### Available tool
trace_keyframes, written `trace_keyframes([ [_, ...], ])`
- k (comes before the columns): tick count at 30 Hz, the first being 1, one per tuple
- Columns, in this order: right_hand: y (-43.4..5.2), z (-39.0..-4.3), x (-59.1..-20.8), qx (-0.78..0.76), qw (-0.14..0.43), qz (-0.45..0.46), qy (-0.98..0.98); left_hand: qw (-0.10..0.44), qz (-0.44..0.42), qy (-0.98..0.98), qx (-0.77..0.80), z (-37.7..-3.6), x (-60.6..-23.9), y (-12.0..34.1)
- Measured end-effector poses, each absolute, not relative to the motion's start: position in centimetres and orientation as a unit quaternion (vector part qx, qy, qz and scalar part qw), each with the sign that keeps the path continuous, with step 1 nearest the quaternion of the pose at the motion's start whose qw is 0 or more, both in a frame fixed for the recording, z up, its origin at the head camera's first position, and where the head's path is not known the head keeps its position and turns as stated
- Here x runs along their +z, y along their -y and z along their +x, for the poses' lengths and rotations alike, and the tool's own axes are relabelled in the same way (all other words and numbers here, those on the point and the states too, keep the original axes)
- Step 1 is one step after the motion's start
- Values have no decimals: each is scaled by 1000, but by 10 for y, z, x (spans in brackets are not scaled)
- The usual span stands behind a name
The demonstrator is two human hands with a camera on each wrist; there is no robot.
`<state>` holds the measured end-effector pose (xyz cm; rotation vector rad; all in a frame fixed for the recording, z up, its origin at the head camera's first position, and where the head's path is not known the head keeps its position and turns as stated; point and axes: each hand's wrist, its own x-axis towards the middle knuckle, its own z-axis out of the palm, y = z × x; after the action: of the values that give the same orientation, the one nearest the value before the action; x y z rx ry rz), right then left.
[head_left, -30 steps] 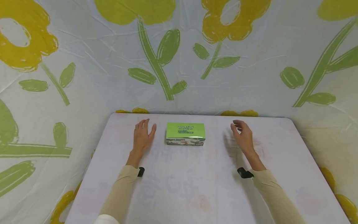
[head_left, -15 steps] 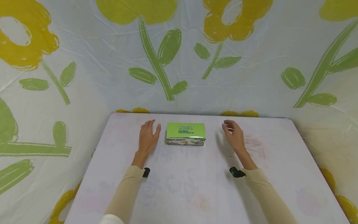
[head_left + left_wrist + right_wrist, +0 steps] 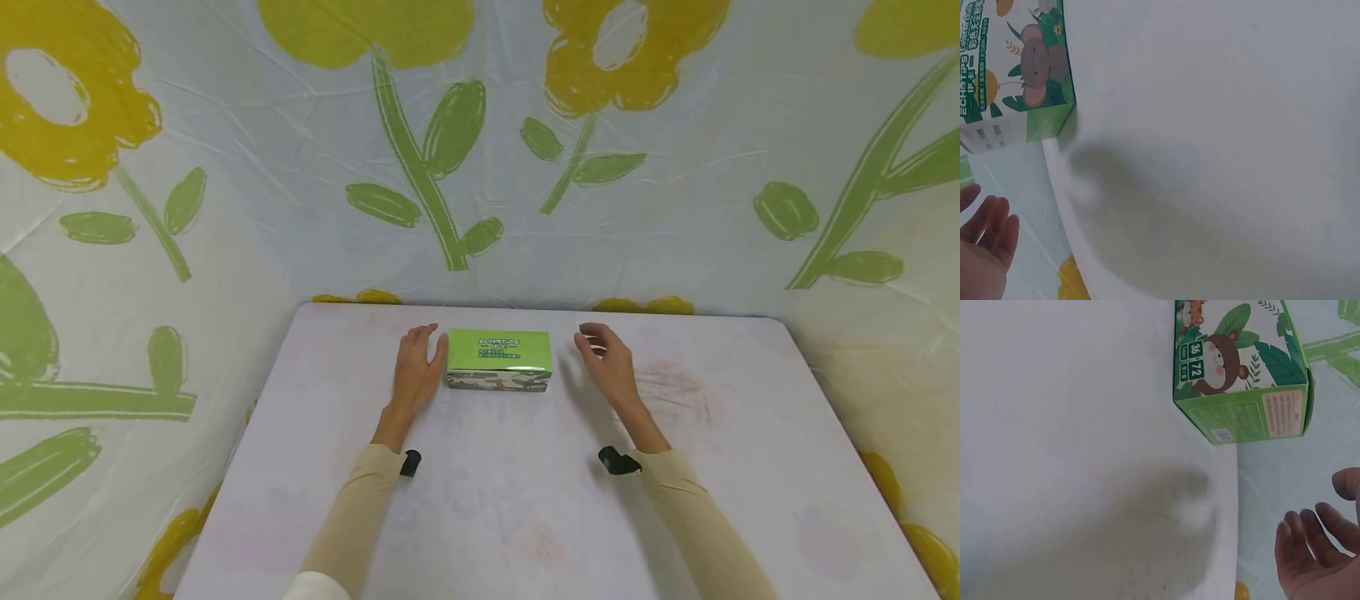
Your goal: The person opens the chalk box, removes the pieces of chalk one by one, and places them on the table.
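Note:
A green-topped printed cardboard box (image 3: 498, 354) lies near the back of the white table. Cartoon animals decorate its side, an elephant on the box (image 3: 1035, 62) in the left wrist view and a bear on the box (image 3: 1229, 356) in the right wrist view. Close by the box's left end is my left hand (image 3: 416, 371), thumb near its edge; whether they touch cannot be told. My right hand (image 3: 611, 362) hovers off the right end with a visible gap, its fingers loosely bent. Neither hand holds anything.
The white table (image 3: 495, 517) ends at a back edge just behind the box. A flower-printed cloth (image 3: 300, 167) hangs behind and along both sides. Dark wrist cameras sit at both cuffs, the right camera (image 3: 619, 461) showing more.
Both hands have moved inward toward the box, the left one rightward and the right one leftward. The box has stayed in place.

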<state>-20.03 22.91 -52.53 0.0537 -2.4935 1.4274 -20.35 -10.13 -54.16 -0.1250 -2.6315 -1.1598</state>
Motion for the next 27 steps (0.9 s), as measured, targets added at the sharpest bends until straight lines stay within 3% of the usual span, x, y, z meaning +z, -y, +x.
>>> trace_keyframes([
  [6, -220, -203, -529, 500, 109, 22, 859, 103, -35, 896, -430, -204, -544, 94],
  [27, -204, -204, -534, 529, 22, 75, 845, 119, -37, 842, -524, -203, -551, 83],
])
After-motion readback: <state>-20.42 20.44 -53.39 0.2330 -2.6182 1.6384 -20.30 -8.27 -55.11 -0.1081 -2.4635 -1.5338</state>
